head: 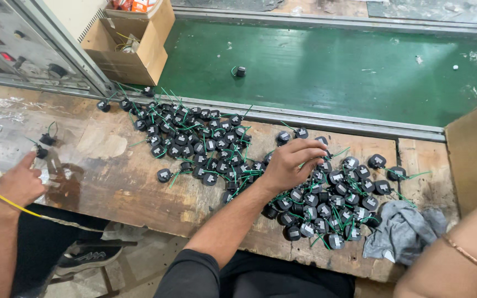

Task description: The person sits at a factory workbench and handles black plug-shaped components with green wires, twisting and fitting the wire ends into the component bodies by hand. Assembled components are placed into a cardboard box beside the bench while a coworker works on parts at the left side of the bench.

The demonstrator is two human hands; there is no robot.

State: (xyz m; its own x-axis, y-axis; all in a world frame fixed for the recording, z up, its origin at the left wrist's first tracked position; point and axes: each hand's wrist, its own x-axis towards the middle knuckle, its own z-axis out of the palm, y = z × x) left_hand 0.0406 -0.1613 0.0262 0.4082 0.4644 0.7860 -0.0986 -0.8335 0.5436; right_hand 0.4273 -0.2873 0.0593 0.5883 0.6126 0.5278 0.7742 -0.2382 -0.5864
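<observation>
R hand (292, 163) laid on pile of black parts (327, 198), fingers curled, grip can't be told, L hand (20, 182) left of pile, index out, yellow wire (6, 201) at wrist

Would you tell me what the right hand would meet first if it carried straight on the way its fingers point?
Probably the black round parts with green wires just beyond the right hand; its fingertips already touch that pile.

- Black round parts (327, 196), green wires trailing.
- Belt (349, 72) deep green.
- Bench (117, 182) worn brown, stained.
- Grey rag (404, 232).
- Cardboard box (133, 49) tan.
- Yellow cable (6, 201).
</observation>
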